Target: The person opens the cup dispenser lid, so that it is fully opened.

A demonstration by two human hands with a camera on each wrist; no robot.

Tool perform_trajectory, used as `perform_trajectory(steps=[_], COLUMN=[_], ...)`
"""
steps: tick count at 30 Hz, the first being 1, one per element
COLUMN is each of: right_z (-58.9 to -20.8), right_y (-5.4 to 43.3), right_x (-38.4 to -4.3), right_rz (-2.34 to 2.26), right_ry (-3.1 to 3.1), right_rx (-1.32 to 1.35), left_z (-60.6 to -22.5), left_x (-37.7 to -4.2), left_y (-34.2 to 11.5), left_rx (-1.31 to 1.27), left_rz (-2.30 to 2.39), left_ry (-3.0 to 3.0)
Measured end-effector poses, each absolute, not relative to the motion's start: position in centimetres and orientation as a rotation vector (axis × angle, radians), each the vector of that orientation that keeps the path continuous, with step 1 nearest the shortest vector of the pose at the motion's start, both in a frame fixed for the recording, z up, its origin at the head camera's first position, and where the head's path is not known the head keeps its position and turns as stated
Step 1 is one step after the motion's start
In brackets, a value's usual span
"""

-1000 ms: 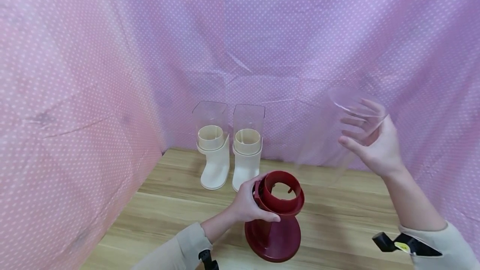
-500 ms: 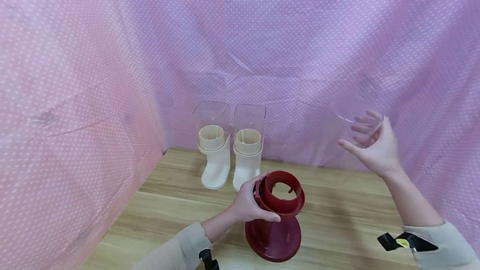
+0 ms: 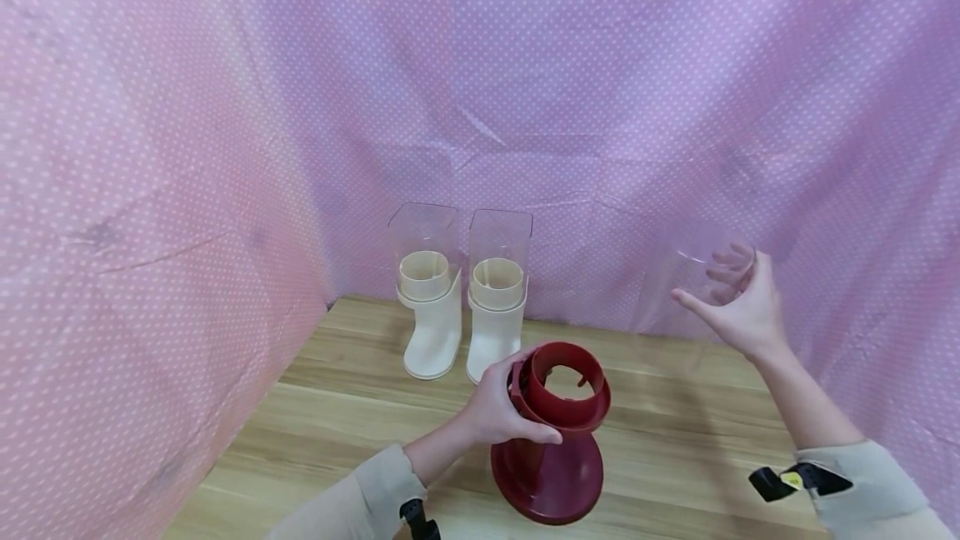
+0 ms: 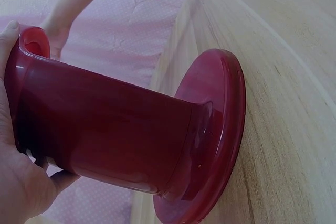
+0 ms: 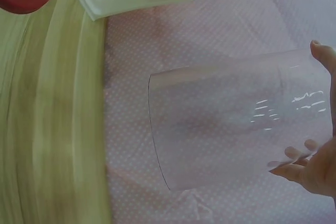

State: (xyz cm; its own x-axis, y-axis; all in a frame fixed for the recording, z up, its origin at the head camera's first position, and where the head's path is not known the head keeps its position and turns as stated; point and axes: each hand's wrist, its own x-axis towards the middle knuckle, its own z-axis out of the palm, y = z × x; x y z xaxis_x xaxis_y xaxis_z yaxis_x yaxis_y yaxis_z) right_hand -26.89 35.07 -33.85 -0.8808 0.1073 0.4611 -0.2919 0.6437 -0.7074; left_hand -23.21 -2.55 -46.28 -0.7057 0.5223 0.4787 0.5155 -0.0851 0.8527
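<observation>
My left hand (image 3: 498,408) grips the upper part of a dark red plastic dispenser stand (image 3: 558,477). This stand has an open ring (image 3: 566,411) on top and a round foot on the table, as the left wrist view also shows. A clear, see-through plastic cylinder (image 5: 226,124) is held off the table by my right hand (image 3: 742,315), with thumb and fingers around its upper end. In the head view the cylinder is faint against the cloth, right of the red stand and apart from it.
Two cream dispensers (image 3: 435,332) (image 3: 495,336) with clear containers on top stand side by side at the table's back. Pink dotted cloth (image 3: 525,107) hangs behind and to the left. The wooden table (image 3: 352,415) lies beneath.
My right hand has come down and a little to the left, carrying the clear cylinder. The left hand and the red stand have stayed in place.
</observation>
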Motion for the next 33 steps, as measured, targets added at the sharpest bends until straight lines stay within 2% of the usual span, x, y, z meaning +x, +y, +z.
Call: perform_trajectory(steps=[9,17,33], right_z=[-36.6,-38.8,-41.2], right_y=[36.1,35.9,35.3], right_x=[-28.1,-28.8,-29.3], right_rz=[1.089,1.047,1.143], right_ry=[-2.432,-2.407,-2.39], right_rx=[0.082,0.03,-0.067], left_z=[-45.9,-46.1,-46.0], left_x=[-22.8,-23.0,-23.1], left_y=[-2.6,-2.5,-2.6], left_rx=[1.121,1.16,1.126], left_rz=[1.929,1.952,1.93], left_ry=[2.142,2.137,2.134])
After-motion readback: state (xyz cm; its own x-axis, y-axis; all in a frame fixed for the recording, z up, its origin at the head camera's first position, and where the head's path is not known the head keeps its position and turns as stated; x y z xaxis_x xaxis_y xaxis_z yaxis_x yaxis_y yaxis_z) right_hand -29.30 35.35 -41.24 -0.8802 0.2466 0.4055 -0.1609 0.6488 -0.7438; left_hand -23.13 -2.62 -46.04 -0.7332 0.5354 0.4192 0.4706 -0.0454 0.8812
